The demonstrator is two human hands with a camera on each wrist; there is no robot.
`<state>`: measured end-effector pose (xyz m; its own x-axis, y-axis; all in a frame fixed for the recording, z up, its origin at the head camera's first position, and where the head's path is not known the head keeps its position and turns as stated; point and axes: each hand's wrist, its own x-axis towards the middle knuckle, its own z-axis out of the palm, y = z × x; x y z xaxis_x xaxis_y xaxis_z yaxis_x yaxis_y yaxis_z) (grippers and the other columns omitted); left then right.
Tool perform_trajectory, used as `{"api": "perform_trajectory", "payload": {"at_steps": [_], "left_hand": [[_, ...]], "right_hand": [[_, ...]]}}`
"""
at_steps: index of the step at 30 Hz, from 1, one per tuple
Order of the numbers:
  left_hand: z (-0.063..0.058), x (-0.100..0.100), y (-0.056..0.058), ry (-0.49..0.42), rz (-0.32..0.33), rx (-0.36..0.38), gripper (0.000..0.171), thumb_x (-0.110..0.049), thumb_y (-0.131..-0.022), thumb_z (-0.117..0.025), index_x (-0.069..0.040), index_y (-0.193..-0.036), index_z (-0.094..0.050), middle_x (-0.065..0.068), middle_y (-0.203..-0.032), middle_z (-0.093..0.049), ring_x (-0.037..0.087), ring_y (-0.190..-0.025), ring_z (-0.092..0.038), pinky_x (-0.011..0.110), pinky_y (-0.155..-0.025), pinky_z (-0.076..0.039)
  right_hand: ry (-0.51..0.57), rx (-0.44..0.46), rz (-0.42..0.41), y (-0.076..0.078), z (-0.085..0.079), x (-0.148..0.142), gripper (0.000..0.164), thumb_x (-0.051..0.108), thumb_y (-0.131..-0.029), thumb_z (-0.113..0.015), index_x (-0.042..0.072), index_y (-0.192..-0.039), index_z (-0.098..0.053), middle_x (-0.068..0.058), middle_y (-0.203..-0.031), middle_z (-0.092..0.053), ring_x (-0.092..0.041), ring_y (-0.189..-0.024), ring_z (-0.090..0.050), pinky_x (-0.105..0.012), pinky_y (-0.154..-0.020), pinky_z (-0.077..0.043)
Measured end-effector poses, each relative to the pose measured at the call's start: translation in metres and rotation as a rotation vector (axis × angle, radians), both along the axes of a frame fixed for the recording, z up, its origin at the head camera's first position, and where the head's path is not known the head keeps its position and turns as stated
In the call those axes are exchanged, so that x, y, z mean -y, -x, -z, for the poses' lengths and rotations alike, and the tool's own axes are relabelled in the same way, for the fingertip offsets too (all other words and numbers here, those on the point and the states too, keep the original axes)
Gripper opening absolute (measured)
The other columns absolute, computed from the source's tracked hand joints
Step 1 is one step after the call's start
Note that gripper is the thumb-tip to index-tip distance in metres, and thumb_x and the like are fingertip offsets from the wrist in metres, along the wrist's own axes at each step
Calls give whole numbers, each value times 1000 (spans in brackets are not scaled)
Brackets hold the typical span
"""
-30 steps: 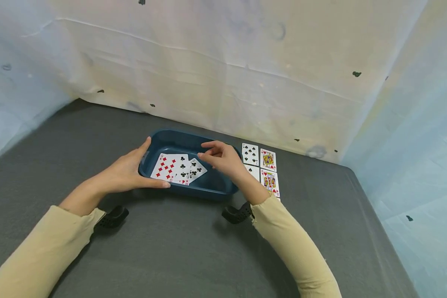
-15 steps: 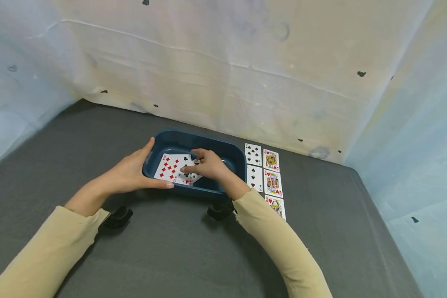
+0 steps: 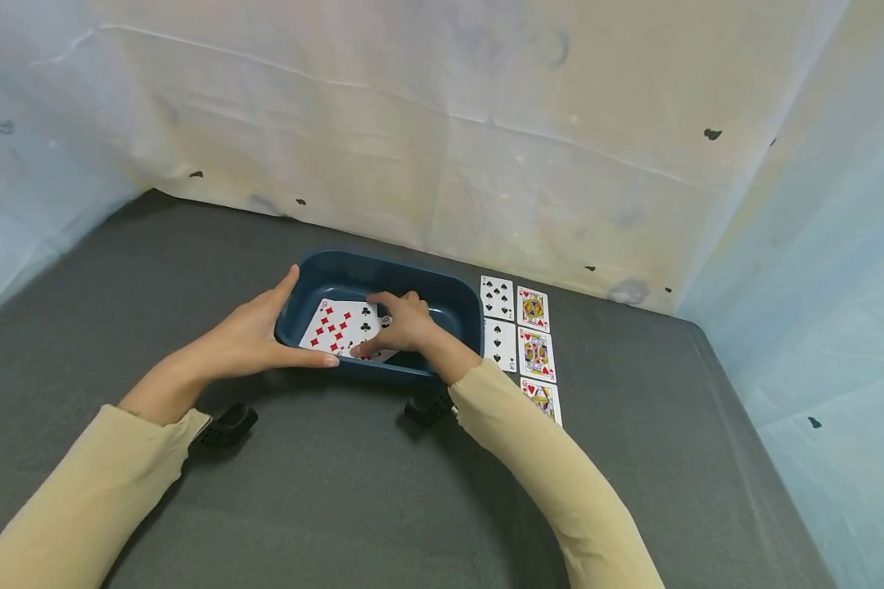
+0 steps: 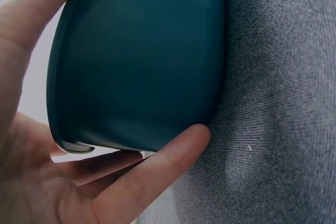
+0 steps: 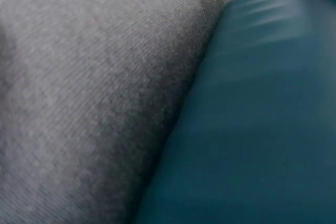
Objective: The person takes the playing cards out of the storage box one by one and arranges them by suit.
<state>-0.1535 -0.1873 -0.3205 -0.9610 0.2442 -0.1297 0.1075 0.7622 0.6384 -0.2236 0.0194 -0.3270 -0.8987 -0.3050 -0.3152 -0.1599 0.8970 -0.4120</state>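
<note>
"Head view: what's the left hand (image 3: 236, 337) doing?"

"Its fingers grip the left end of the blue tub (image 3: 390, 274) on the table (image 3: 302, 491). Looks like light, stiff plastic, so a firm hold there should steady it."

"And the right hand (image 3: 408, 323)?"

"Inside the tub, thumb and fingers spread over the loose cards (image 3: 330, 325); whether it pinches one, I can't tell."

"Slippery?"

"Probably, and thin and bendy. I'd take one by an edge to avoid creasing. Past the tub's right end sit laid-out cards (image 3: 535, 355)."

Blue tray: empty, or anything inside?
Not empty. The head view shows a diamonds card and a clubs card, pips up, inside the blue tray.
</note>
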Motion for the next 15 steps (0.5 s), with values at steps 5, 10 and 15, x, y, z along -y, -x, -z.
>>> {"api": "perform_trajectory", "payload": {"at_steps": [5,10,15], "left_hand": [[1,-1,1,12,-6,5,136,-61,-68,-78,-5,-152,14,36,-153,-10,56,-136,-21,71,-103,-26],[1,-1,1,9,-11,20,136,-63,-67,-77,-7,-152,15,35,-154,-7,55,-137,-19,70,-104,-24],[0,-1,0,-5,-1,12,135,-62,-68,-77,-8,-152,14,33,-155,-7,53,-139,-17,69,-105,-23]], "right_hand": [[47,-28,99,-4,0,-2,87,36,-68,-87,22,-141,-42,-15,-136,-39,-29,-121,-37,-41,-98,-39],[140,-107,193,-7,0,-3,89,25,-70,-87,19,-140,-33,-15,-125,-51,-27,-110,-48,-39,-92,-43],[224,-199,206,-8,-1,-5,82,13,-77,-81,18,-142,-30,-15,-111,-62,-25,-94,-60,-33,-78,-51]]}}
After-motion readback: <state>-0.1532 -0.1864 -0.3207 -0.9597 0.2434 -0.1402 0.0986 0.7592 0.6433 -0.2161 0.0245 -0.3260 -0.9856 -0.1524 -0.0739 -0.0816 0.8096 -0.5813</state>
